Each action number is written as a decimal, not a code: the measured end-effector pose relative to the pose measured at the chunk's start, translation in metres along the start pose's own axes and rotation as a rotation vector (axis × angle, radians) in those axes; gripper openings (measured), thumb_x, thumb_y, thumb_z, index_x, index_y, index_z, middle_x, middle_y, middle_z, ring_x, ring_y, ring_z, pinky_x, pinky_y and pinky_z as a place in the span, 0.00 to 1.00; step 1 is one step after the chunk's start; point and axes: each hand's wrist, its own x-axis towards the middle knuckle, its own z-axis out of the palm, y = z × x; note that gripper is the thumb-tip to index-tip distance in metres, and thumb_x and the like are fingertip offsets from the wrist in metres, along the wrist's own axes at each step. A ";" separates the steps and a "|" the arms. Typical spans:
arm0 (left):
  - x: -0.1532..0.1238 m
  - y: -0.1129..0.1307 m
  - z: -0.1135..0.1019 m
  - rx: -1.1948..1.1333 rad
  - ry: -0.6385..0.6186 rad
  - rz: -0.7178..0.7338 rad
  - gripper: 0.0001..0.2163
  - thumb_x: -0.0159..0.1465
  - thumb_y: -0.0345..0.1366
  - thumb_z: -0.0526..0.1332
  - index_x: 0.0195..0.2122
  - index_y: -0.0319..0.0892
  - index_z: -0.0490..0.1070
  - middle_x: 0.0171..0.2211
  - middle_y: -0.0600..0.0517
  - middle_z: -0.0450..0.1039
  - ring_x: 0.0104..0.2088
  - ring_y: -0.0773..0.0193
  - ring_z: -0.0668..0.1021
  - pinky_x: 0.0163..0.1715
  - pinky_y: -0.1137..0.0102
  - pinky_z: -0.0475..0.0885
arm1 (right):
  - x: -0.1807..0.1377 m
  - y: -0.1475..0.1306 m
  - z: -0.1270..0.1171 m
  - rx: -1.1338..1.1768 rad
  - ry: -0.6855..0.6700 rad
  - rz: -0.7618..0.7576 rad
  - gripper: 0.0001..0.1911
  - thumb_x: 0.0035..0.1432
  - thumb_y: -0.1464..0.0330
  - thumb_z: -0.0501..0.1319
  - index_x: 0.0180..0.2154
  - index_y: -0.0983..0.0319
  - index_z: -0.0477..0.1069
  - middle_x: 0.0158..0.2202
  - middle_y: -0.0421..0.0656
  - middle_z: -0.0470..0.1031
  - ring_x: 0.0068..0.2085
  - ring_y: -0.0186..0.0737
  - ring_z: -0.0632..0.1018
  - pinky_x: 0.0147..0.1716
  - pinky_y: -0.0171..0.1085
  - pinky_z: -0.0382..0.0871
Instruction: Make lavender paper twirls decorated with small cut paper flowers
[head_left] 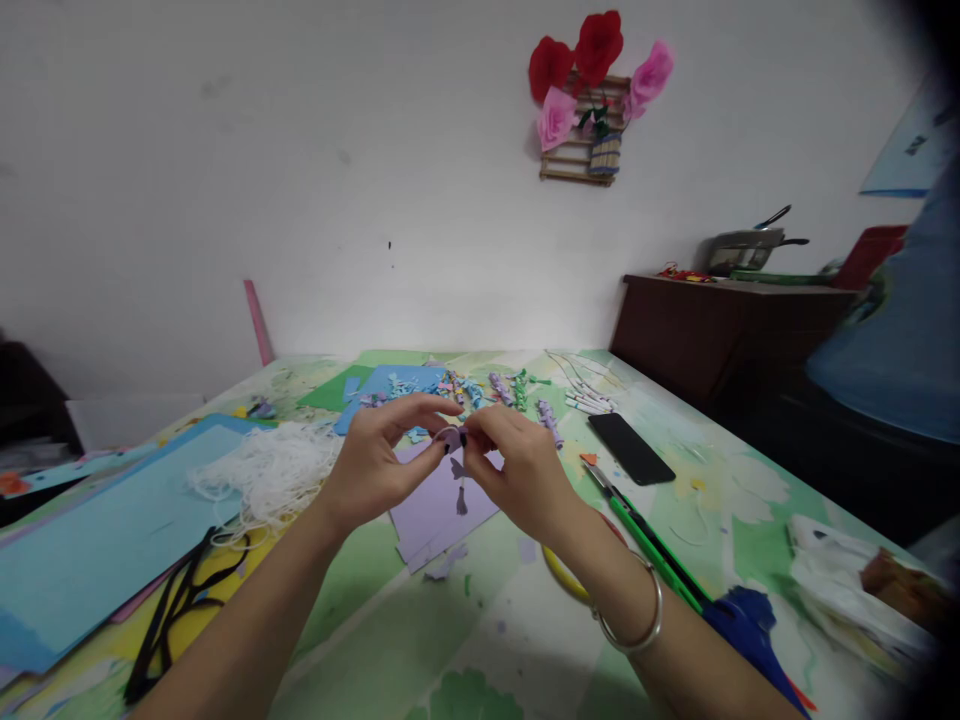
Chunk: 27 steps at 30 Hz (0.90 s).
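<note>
Above the middle of the table, my left hand (382,455) and my right hand (521,465) meet at the fingertips. Both pinch a small purple paper piece (453,437). More purple paper dangles beneath it, ending in a small tassel-like piece (461,502). The fingers partly cover the paper, so its exact shape is hidden. Purple paper sheets (416,520) lie flat under my hands. Just beyond them are several small twisted paper pieces (501,390) in purple, blue and green. To the left of my left wrist sits a tangled heap of white string (274,465).
Right of my arm lie a black phone (631,448), a green utility knife (652,540), a blue object (742,615) and a white plastic bag (817,560). A yellow ring-shaped handle (561,574) shows under my right wrist. Leftward are blue sheets (112,540) and black glasses (180,600).
</note>
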 end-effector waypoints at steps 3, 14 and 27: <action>0.000 0.000 0.000 0.015 -0.001 0.001 0.11 0.57 0.28 0.64 0.42 0.41 0.74 0.30 0.51 0.79 0.33 0.63 0.80 0.38 0.69 0.73 | 0.000 -0.001 0.000 -0.003 0.027 0.033 0.05 0.56 0.76 0.55 0.29 0.62 0.64 0.25 0.39 0.67 0.28 0.34 0.68 0.29 0.34 0.59; 0.003 0.008 0.003 -0.096 0.113 -0.102 0.11 0.55 0.28 0.66 0.40 0.40 0.75 0.28 0.52 0.79 0.32 0.65 0.81 0.38 0.71 0.75 | 0.003 -0.006 -0.003 0.021 0.100 0.008 0.05 0.58 0.70 0.62 0.37 0.65 0.70 0.32 0.44 0.74 0.35 0.39 0.74 0.35 0.36 0.67; 0.003 0.003 0.002 -0.160 0.088 -0.147 0.09 0.53 0.28 0.68 0.35 0.42 0.79 0.31 0.52 0.81 0.32 0.65 0.81 0.35 0.74 0.77 | 0.004 -0.008 -0.008 0.127 0.069 0.077 0.05 0.55 0.75 0.60 0.35 0.64 0.73 0.31 0.43 0.77 0.33 0.36 0.75 0.34 0.36 0.68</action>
